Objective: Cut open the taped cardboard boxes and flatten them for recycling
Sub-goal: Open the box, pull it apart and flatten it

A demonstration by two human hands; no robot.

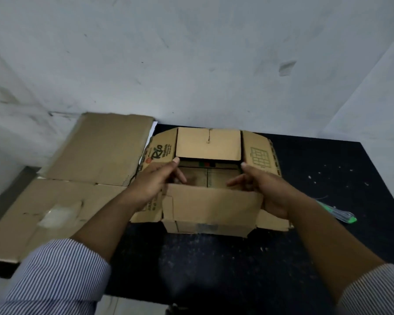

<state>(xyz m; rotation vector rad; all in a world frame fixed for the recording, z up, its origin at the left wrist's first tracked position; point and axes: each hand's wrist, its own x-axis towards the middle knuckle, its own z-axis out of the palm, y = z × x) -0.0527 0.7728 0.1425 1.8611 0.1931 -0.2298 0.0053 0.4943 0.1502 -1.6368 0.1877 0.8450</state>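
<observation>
My striped sleeves (55, 276) sit at the bottom edge, and both forearms reach forward over the black table (214, 264). The cardboard box (209, 208) stands in the middle of that table with its top open and its four flaps splayed outward, the near flap folded down toward me. My left hand (155, 183) lies over the left flap and my right hand (266, 189) over the right one. The two hands are apart, one at each side of the opening. On each hand the fingers stretch fairly straight into the opening and the thumb is raised at the flap's inner edge. I cannot tell whether the fingertips touch anything inside. Just beside my right wrist a green-tipped tool (338, 215) lies on the table, partly hidden by the forearm. To the left, flattened cardboard (82, 160) is spread out, overhanging the table's left edge. Beyond everything rises a scuffed white wall (191, 64).
</observation>
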